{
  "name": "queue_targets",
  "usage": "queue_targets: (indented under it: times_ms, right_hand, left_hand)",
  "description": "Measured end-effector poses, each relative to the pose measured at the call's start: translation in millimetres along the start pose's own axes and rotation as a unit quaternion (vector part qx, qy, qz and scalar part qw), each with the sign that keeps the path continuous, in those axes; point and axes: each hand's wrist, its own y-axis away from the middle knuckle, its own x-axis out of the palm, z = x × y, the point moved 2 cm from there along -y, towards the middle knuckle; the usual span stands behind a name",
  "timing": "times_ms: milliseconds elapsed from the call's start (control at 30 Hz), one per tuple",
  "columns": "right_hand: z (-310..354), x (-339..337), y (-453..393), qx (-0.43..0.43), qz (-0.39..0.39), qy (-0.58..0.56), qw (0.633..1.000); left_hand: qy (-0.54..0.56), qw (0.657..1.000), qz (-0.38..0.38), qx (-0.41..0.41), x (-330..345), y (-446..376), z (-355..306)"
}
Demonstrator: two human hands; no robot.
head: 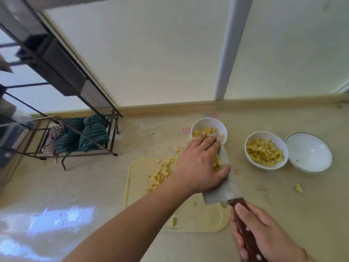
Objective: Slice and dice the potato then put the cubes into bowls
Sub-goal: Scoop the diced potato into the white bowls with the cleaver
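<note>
Potato cubes [217,164] are pressed against the knife [224,178] blade by the flat, straight fingers of the left hand [200,167], beside the tilted bowl [208,123]. The handle is gripped by the right hand [264,237].

Cubes [264,151] in bowl [249,156] (middle one)

Home kitchen: countertop [94,186], cutting board [198,220] (bowls [309,154] nearby).

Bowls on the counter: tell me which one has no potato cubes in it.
The rightmost bowl, with the thin dark rim line. The middle bowl and the left bowl both hold cubes.
</note>
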Motion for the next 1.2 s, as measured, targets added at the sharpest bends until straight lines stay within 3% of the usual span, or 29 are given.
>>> queue_targets:
  times_ms: [267, 700, 833, 1067, 1200]
  right_hand:
    - [50, -3, -22, 0.022, -0.004, -0.058, 0.998]
    - [90, 20, -26, 0.121, -0.037, -0.194, 0.973]
    - [101, 24, -29, 0.149, -0.051, -0.221, 0.962]
    - [109, 29, -30, 0.164, -0.068, -0.227, 0.958]
    - [113, 31, -31, 0.170, -0.070, -0.231, 0.956]
  left_hand:
    - [0.007, 0.991, 0.133, -0.023, -18, -60, 0]
    - [0.064, 0.971, 0.230, -0.016, -18, -95, 19]
    - [0.112, 0.967, 0.225, 0.051, -17, -107, 28]
    - [0.152, 0.933, 0.307, 0.111, -22, -116, 37]
    - [0.116, 0.938, 0.282, 0.162, -18, -113, 41]
